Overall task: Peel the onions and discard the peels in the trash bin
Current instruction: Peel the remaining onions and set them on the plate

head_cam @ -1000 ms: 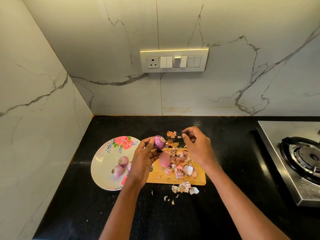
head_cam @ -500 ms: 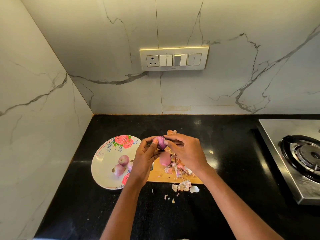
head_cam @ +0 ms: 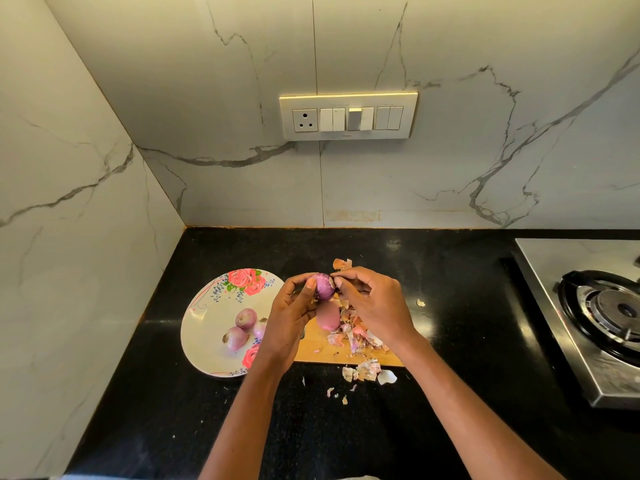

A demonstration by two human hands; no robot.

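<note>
Two hands peel a purple onion above the board.

The onion (head_cam: 325, 286) sits between both hands. The left hand (head_cam: 289, 318) grips it with curled fingers, and the right hand (head_cam: 372, 303) pinches its skin at the top. Under the hands lie another onion (head_cam: 328, 316) and peels (head_cam: 356, 336) on a wooden board (head_cam: 311, 348). Left of the left hand, a flowered plate (head_cam: 207, 327) holds more onions (head_cam: 242, 329).

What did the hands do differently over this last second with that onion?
The right hand, which was lifted away to the right of the onion a second ago, has come back in and its fingertips now pick at the onion's skin. The left hand kept gripping the onion throughout. The plate, cutting board and peels stayed as they were.
</note>
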